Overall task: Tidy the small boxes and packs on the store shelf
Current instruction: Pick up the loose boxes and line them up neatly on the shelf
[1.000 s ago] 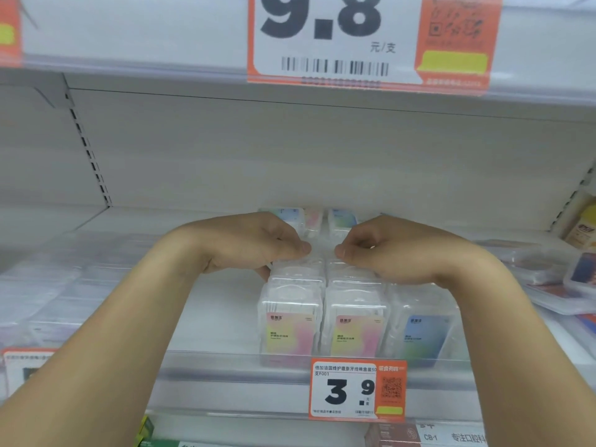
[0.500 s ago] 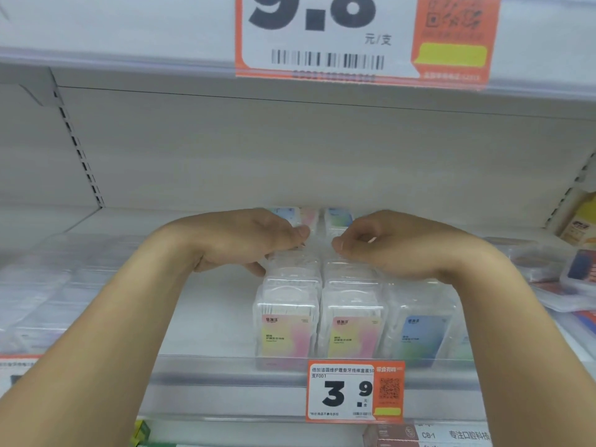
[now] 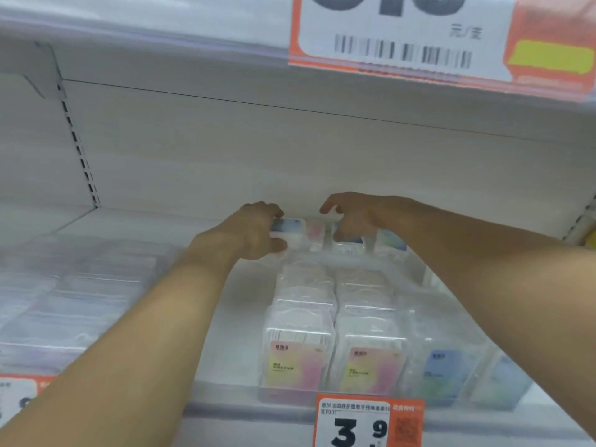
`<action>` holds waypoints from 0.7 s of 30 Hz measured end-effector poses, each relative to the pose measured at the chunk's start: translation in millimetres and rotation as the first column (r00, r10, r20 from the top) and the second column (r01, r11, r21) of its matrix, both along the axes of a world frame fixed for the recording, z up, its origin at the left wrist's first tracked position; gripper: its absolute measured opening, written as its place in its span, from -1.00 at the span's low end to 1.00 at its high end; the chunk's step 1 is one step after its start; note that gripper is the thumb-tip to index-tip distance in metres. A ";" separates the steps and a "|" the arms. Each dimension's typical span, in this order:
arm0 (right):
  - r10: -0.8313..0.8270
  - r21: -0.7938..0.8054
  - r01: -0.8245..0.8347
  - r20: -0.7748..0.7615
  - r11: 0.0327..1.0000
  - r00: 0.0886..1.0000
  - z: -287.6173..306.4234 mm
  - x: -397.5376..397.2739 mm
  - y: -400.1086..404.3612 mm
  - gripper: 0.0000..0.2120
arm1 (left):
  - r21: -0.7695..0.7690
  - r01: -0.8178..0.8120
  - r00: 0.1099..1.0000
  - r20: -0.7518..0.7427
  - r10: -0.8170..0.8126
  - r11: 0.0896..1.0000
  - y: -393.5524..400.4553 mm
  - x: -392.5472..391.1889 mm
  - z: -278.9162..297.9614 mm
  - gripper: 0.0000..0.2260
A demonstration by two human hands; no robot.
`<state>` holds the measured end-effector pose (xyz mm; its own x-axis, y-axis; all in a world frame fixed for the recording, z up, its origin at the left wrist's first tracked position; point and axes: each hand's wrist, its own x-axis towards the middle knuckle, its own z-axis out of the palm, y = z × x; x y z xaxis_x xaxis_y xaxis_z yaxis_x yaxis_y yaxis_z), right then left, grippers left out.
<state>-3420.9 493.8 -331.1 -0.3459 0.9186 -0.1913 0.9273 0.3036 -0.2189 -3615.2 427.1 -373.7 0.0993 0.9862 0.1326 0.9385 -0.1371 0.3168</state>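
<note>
Rows of small clear plastic boxes stand on the white shelf [image 3: 225,350], pink-yellow labelled ones [image 3: 298,362] in front and blue labelled ones [image 3: 446,372] to their right. More boxes lie flat at the back of the rows. My left hand [image 3: 248,232] grips a blue-topped box [image 3: 288,227] at the back, fingers over its top and thumb under it. My right hand [image 3: 358,217] reaches over the neighbouring back boxes [image 3: 348,245], fingers curled down onto them; what it holds is hidden.
Flat clear packs [image 3: 74,298] fill the shelf's left side. A clear rail with an orange 3.9 price tag [image 3: 367,422] runs along the front edge. The upper shelf edge carries a large orange price tag [image 3: 445,40]. A yellow item [image 3: 591,238] shows at the far right.
Both hands moved deeper, from the middle of the rows to the boxes lying at the back. The left hand took hold of a blue-topped box. The camera came closer.
</note>
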 end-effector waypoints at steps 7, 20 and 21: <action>-0.057 -0.067 0.079 0.289 0.995 0.956 -8.5 -2.1 16.1 -0.19 | 0.161 -0.260 0.881 0.442 0.166 0.952 -13.2 -4.2 -6.0 -0.39; -0.058 -0.092 0.081 0.225 0.992 0.973 -3.3 11.4 -9.4 0.03 | 0.252 -0.129 0.808 0.587 -0.046 0.959 -61.3 5.4 35.1 -0.34; -0.060 -0.078 0.078 0.212 0.994 0.975 -1.0 11.5 -14.5 0.06 | 0.269 -0.122 0.818 0.572 -0.057 0.956 -63.3 6.3 36.3 -0.37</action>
